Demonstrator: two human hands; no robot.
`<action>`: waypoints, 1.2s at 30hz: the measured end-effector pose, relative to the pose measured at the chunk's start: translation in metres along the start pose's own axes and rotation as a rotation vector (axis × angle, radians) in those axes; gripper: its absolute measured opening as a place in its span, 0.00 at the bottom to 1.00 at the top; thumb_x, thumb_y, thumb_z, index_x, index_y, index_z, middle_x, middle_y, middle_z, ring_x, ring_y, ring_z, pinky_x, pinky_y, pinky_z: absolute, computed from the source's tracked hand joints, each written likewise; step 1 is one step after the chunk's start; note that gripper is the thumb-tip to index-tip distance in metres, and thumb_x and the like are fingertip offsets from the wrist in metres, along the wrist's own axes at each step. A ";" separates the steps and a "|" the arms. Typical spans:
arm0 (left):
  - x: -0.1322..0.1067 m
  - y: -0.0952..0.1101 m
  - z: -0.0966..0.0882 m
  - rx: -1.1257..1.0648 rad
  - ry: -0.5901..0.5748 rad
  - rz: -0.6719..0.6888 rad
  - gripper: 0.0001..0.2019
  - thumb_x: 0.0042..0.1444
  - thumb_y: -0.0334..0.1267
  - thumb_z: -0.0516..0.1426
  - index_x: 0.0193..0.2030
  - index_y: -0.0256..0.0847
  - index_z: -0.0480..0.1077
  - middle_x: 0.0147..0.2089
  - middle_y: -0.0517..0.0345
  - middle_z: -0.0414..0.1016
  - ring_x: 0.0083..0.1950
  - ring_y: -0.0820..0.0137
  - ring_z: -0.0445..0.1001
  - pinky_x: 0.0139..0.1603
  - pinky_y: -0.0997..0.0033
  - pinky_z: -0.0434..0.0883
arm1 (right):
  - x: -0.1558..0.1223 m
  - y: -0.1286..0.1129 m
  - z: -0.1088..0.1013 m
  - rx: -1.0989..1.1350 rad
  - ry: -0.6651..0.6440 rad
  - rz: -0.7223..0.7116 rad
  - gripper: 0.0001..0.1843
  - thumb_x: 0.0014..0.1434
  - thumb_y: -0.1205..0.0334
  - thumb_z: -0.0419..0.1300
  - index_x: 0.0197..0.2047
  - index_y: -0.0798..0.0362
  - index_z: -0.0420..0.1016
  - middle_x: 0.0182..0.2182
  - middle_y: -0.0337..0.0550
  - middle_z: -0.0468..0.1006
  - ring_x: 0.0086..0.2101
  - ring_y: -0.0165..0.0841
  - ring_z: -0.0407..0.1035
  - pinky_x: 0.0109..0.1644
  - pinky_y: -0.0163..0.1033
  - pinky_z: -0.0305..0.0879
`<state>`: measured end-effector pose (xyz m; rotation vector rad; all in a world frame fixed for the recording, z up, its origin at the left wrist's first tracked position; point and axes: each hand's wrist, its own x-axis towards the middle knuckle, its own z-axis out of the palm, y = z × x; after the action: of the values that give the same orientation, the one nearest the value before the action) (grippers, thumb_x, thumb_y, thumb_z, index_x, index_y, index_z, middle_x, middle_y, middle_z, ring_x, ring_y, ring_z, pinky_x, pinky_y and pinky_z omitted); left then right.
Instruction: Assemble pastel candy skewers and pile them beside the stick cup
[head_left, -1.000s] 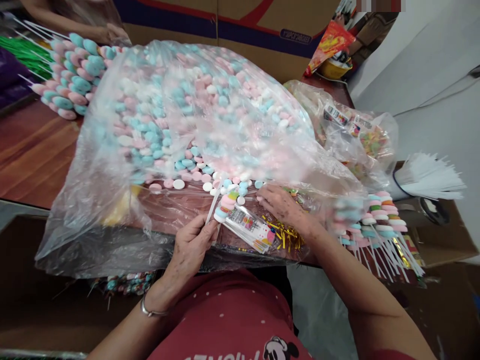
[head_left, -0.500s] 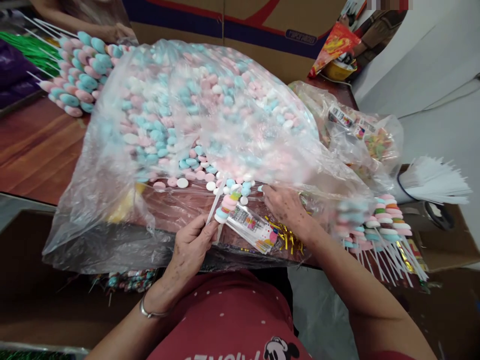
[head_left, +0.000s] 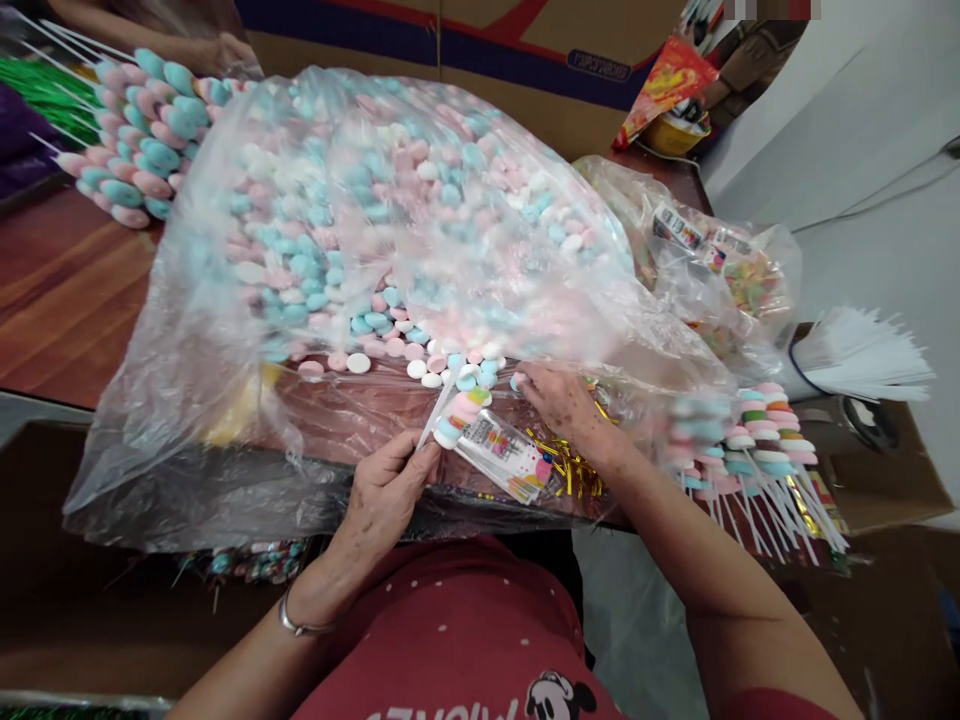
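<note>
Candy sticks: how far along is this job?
Done: filled pastel candy sticks piled at the right edge and far left. In hand: the left hand grips a part-filled white stick; the right hand fingers loose discs. Left: a big clear bag of pink, blue and white discs, and a bundle of bare white sticks.

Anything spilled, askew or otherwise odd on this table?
Yes, mildly. Loose candies lie scattered at the mouth of the big bag, just beyond the right hand. Gold ties are strewn beside it, and finished candy sticks seem to overhang the table edge at right.
</note>
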<state>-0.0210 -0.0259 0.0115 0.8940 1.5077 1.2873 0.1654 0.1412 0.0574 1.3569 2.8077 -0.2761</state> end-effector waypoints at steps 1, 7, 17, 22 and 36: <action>0.000 -0.001 0.000 0.003 -0.003 0.002 0.16 0.59 0.50 0.56 0.30 0.38 0.70 0.23 0.62 0.61 0.23 0.76 0.55 0.20 0.77 0.54 | 0.000 -0.001 0.001 -0.027 -0.011 0.002 0.15 0.68 0.63 0.48 0.47 0.55 0.75 0.39 0.50 0.80 0.38 0.38 0.72 0.42 0.38 0.60; 0.000 0.005 -0.001 0.044 -0.007 0.024 0.15 0.59 0.48 0.56 0.31 0.38 0.71 0.22 0.63 0.62 0.23 0.75 0.56 0.23 0.76 0.56 | -0.005 -0.001 0.009 -0.093 0.083 -0.162 0.15 0.68 0.65 0.47 0.46 0.56 0.75 0.41 0.51 0.80 0.40 0.37 0.71 0.45 0.39 0.61; 0.006 0.025 0.005 0.312 -0.052 0.162 0.12 0.58 0.42 0.53 0.34 0.37 0.74 0.25 0.64 0.66 0.28 0.74 0.63 0.30 0.77 0.61 | -0.006 -0.003 0.019 0.924 0.303 0.146 0.11 0.60 0.59 0.58 0.41 0.52 0.79 0.38 0.44 0.82 0.38 0.36 0.74 0.46 0.43 0.68; 0.009 0.027 0.009 0.313 -0.068 0.151 0.13 0.58 0.42 0.52 0.29 0.37 0.72 0.22 0.65 0.62 0.26 0.75 0.60 0.28 0.77 0.59 | -0.010 -0.013 0.013 1.693 0.259 0.330 0.13 0.43 0.59 0.70 0.36 0.50 0.82 0.31 0.38 0.83 0.31 0.31 0.73 0.38 0.38 0.69; 0.013 0.021 0.012 0.348 -0.067 0.099 0.13 0.58 0.43 0.51 0.30 0.38 0.71 0.22 0.66 0.61 0.26 0.74 0.60 0.29 0.76 0.59 | -0.015 -0.024 0.011 1.794 0.201 0.309 0.13 0.43 0.60 0.72 0.36 0.50 0.83 0.34 0.39 0.84 0.34 0.31 0.75 0.42 0.39 0.71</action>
<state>-0.0142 -0.0061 0.0299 1.2358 1.6806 1.0670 0.1552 0.1135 0.0513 1.7112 1.8172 -3.0788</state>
